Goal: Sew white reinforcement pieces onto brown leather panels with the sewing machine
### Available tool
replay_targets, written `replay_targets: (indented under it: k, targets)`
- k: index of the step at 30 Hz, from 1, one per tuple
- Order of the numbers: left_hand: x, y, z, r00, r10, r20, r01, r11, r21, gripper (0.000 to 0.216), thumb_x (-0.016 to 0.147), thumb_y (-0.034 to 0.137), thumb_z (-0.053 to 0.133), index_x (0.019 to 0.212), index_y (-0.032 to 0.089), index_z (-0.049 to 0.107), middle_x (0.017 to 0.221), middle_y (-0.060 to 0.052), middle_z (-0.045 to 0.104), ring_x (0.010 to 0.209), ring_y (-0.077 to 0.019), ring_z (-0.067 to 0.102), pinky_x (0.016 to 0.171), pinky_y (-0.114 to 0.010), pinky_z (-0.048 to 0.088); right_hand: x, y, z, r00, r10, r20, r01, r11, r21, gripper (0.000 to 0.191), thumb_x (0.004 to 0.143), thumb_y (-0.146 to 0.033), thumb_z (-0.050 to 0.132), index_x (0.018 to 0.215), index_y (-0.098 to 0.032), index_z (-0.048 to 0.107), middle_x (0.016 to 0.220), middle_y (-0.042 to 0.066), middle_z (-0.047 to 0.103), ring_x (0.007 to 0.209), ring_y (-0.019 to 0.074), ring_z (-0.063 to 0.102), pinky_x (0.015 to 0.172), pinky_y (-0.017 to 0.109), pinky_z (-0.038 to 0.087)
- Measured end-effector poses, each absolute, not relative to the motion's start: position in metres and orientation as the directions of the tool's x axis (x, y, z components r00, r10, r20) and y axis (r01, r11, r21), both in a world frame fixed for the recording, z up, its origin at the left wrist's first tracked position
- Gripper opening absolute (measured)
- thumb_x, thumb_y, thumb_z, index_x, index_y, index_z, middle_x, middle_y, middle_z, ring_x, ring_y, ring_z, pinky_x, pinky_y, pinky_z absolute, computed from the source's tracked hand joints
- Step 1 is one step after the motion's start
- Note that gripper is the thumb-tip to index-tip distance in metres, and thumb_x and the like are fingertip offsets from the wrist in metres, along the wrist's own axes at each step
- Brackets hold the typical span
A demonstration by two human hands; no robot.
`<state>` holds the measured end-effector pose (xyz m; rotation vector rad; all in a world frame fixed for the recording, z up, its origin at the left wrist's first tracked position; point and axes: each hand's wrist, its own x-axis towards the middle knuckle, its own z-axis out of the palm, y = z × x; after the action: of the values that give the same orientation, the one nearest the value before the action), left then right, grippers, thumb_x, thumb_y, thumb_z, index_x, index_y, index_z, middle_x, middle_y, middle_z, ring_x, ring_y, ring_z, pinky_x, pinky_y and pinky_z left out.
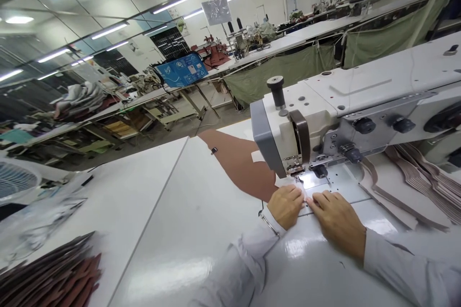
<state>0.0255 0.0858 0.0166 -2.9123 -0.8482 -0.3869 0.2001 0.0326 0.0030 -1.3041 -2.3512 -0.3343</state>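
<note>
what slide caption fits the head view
Left hand and right hand close together at a sewing machine, brown piece nearby.

Left hand (286,206) beside right hand (338,220), palms down

The brown panel (237,168), a matte, curved sheet, lies flat on the white worktop (194,211) to the left of the sewing machine (309,100). Its right portion is partly hidden behind the machine head. The machine stands upright, with a white housing, grey end cover and black top knob; its needle area is lit. Needle contact with material cannot be determined.
</note>
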Motion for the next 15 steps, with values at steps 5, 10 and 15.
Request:
replay_targets:
  k: [5, 10, 15]
  targets:
    - [0.019, 0.077, 0.015, 0.768, 0.537, 0.350, 0.563, -0.826, 0.032, 0.023, 0.084, 0.010, 0.039, 0.099, 0.012, 0.056, 0.100, -0.009, 0.060, 0.099, -0.0204, 0.052, 0.080, -0.032, 0.048, 0.194, 0.034, -0.002, -0.464, 0.740, 0.486, 0.845, 0.535, -0.008, 0.023, 0.080, -0.005, 0.041, 0.091, -0.012, 0.060, 0.078, 0.006, 0.050, 0.072, 0.0185, 0.038, 0.064, 0.033, 0.027]
    - [0.022, 0.081, 0.014, 0.745, 0.591, 0.310, 0.613, -0.790, 0.033, 0.021, 0.085, 0.011, 0.038, 0.094, 0.013, 0.056, 0.097, -0.008, 0.060, 0.096, -0.0191, 0.054, 0.080, -0.032, 0.049, 0.194, 0.042, 0.002, -0.447, 0.729, 0.519, 0.832, 0.552, -0.060, 0.025, 0.078, -0.002, 0.039, 0.084, -0.014, 0.060, 0.075, 0.006, 0.049, 0.071, 0.0183, 0.038, 0.064, 0.032, 0.026]
    - [0.022, 0.092, 0.008, 0.721, 0.612, 0.324, 0.626, -0.776, 0.073, 0.021, 0.086, 0.009, 0.038, 0.093, 0.012, 0.057, 0.098, -0.008, 0.061, 0.100, -0.0184, 0.054, 0.087, -0.031, 0.049, 0.193, 0.054, 0.006, -0.431, 0.732, 0.528, 0.829, 0.552, -0.088, 0.028, 0.078, -0.001, 0.037, 0.087, -0.014, 0.061, 0.079, 0.007, 0.051, 0.074, 0.0178, 0.040, 0.066, 0.031, 0.028]
